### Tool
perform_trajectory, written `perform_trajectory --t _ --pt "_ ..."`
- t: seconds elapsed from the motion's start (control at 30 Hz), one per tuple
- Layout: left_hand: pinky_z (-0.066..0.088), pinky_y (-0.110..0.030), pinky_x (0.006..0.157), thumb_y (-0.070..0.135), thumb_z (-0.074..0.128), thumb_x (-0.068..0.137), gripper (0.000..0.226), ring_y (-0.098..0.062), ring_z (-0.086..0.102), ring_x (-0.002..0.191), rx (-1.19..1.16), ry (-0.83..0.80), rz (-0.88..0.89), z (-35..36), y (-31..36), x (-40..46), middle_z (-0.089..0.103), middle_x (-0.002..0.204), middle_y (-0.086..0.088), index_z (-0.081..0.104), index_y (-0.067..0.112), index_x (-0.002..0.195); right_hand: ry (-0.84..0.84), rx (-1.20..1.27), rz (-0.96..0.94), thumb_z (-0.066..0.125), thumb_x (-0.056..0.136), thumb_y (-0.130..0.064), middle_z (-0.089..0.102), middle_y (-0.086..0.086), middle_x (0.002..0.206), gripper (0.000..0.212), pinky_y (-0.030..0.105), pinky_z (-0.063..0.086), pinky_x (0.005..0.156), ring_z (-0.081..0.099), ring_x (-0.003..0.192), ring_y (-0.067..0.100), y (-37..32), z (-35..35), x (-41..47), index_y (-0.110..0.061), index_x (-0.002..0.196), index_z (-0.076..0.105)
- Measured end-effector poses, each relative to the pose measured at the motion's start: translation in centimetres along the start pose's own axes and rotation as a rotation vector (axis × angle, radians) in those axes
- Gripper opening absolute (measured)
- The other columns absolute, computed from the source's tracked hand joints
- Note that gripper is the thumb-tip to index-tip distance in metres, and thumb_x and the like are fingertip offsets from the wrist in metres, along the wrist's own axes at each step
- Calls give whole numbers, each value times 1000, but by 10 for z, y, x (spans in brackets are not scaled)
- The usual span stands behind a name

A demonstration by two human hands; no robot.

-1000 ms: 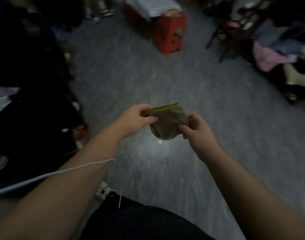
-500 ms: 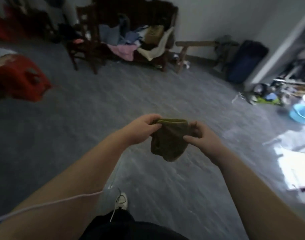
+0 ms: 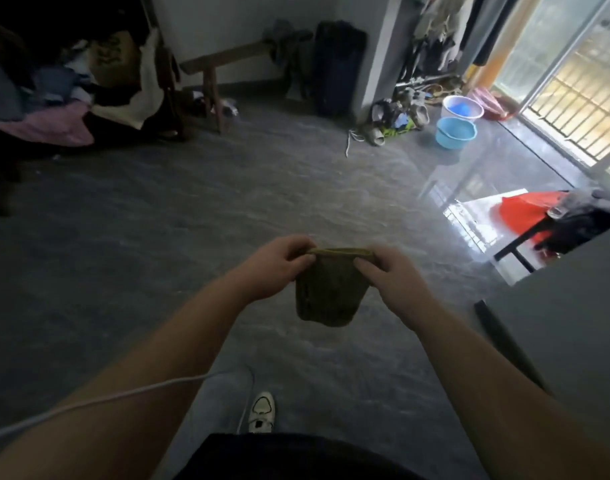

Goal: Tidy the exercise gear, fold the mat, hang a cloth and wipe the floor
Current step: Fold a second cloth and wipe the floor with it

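A small olive-green cloth (image 3: 329, 292) hangs folded in front of me at chest height above the grey floor (image 3: 192, 209). My left hand (image 3: 279, 263) pinches its top edge at the left corner. My right hand (image 3: 390, 271) pinches the top edge at the right corner. The cloth droops in a rounded pouch between the two hands.
A blue basin (image 3: 456, 132) and a white basin (image 3: 462, 107) stand near the bright balcony door at the upper right, beside shoes (image 3: 397, 123). A wooden bench (image 3: 223, 64) and a chair piled with clothes (image 3: 54, 109) stand at the back left. A grey surface (image 3: 573, 306) juts in at right.
The view has swung right, from the red stool towards the balcony door and basins. Both hands keep their pinch on the cloth, which now hangs lower and straighter.
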State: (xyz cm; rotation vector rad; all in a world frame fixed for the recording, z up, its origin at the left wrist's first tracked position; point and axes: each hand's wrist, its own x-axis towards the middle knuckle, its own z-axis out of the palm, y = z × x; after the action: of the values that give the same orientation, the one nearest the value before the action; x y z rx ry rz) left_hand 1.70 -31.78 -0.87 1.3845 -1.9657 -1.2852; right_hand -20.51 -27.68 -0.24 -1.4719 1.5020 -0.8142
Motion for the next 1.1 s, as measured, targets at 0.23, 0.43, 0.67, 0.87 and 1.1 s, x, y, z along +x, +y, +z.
perform_trajectory --t 0.23,0.43,0.67,0.87,1.1 --pt "47 -29 87 43 75 81 43 -12 56 101 458 -282 200 -11 15 104 59 109 6 59 28 119 137 -59 55 63 93 -14 64 -2 73 12 15 41 59 55 64 -1 13 -9 49 -20 84 68" --pt "54 -45 79 40 67 87 13 -20 61 85 521 -354 347 34 62 189 65 88 4 63 30 94 267 -179 70 63 92 -22 63 -3 79 3 28 42 65 58 75 10 41 -69 77 -23 91 65" --pt "52 -37 72 30 63 91 10 -8 60 77 285 -382 406 108 96 265 60 78 12 60 38 85 206 51 174 75 81 -13 65 -8 95 35 20 52 80 62 88 -4 127 -153 94 -30 106 56" --pt "45 -14 66 15 67 93 23 4 60 73 182 -441 355 152 160 335 65 74 18 65 36 85 159 22 278 74 84 -12 70 -2 99 30 37 54 88 66 92 12 186 -237 125 -23 110 65" --pt "51 -19 66 19 63 95 17 -3 64 73 20 -307 287 176 195 418 68 77 13 68 32 87 166 -172 380 69 87 -14 63 0 98 30 28 40 77 56 90 15 237 -324 177 -14 117 64"
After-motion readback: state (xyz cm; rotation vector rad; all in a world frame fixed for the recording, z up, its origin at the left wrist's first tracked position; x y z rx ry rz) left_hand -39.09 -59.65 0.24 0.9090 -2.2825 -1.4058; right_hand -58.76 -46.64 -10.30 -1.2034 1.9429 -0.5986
